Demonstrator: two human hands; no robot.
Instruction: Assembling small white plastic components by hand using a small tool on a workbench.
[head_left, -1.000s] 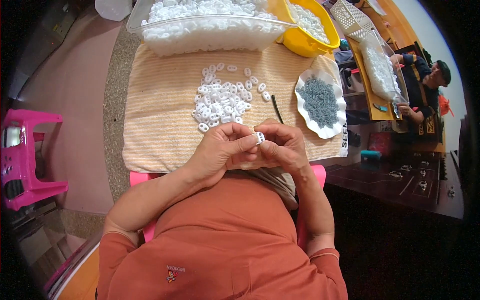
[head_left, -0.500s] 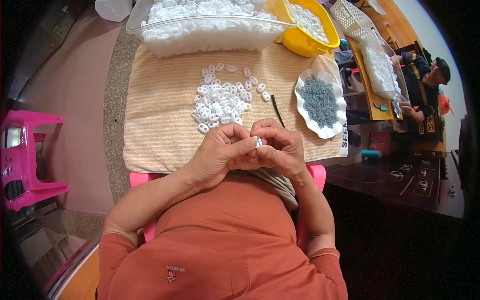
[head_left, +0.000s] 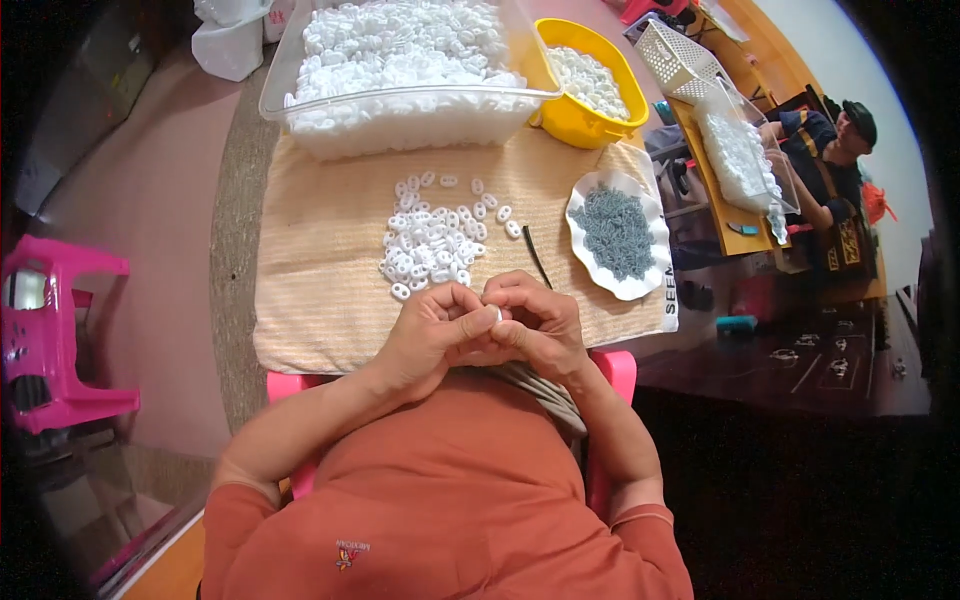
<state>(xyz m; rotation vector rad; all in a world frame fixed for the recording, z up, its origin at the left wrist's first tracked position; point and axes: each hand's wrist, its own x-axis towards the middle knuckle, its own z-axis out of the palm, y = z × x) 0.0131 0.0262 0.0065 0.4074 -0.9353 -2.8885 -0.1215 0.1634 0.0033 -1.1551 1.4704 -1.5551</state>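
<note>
My left hand (head_left: 425, 338) and my right hand (head_left: 540, 328) meet in front of my belly, at the near edge of a striped towel (head_left: 320, 250). Fingertips of both pinch a small white plastic piece (head_left: 497, 314), mostly covered by the thumbs. Just beyond my hands lies a loose pile of white oval two-holed pieces (head_left: 432, 240). A thin black stick (head_left: 537, 257) rests to the right of the pile. Farther right, a white scalloped dish (head_left: 660, 240) holds many small grey parts (head_left: 613, 232).
A clear bin (head_left: 410, 125) full of white pieces stands at the far side, beside a yellow tub (head_left: 580, 130) of similar ones. A pink stool (head_left: 75, 330) is at left. Across on the right, a person (head_left: 825, 150) sits by another clear bin (head_left: 740, 155).
The whole view has shifted, so the bins and pile appear lower and slightly left. My hands stay together on the white piece, which now shows less between the thumbs.
</note>
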